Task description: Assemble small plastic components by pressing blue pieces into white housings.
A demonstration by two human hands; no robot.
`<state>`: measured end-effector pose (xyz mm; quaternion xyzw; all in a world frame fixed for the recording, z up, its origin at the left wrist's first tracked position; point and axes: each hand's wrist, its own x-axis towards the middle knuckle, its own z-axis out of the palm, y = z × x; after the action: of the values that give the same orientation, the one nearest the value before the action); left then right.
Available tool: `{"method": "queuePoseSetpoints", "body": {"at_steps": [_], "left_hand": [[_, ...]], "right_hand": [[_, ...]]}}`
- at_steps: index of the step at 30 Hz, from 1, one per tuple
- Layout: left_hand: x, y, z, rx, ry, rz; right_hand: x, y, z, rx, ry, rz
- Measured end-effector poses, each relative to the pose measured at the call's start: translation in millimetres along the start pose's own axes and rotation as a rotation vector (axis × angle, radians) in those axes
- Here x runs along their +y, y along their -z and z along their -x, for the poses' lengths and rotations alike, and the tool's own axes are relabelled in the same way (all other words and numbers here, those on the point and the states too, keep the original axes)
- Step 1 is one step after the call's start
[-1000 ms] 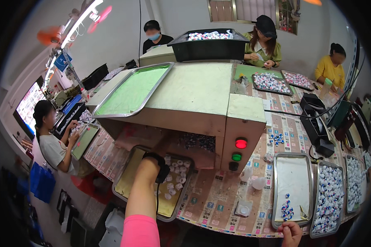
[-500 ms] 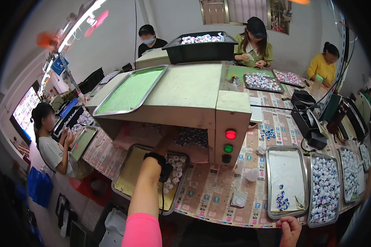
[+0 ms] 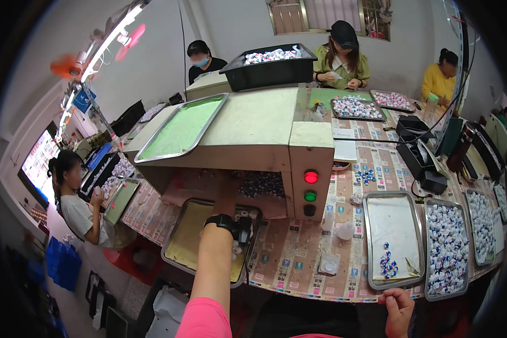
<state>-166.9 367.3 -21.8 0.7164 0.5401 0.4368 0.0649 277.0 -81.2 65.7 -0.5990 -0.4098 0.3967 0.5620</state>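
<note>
Left hand [image 3: 226, 204] has shifted rightward over one tray [image 3: 191, 231], grip I can't tell; right hand [image 3: 399, 312] curls near two trays [image 3: 393, 225].

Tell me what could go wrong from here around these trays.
The left forearm crosses the yellow-lined tray, so the black wristband might knock the white pieces there.

The green-lined tray on the boxy machine seems to overhang its front edge; a bump might tip it.

The right hand is close to the front rim of the white-lined tray; a nudge could scatter its loose blue-and-white pieces.
</note>
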Motion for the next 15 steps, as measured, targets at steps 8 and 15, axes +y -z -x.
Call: {"method": "queuePoseSetpoints", "body": {"at_steps": [8, 15], "left_hand": [[18, 9, 4, 0.05, -0.045, 0.039], [95, 22, 34, -0.006, -0.128, 0.107]], "right_hand": [[0, 7, 10, -0.011, 0.015, -0.032], [12, 9, 20, 0.069, 0.084, -0.085]]}}
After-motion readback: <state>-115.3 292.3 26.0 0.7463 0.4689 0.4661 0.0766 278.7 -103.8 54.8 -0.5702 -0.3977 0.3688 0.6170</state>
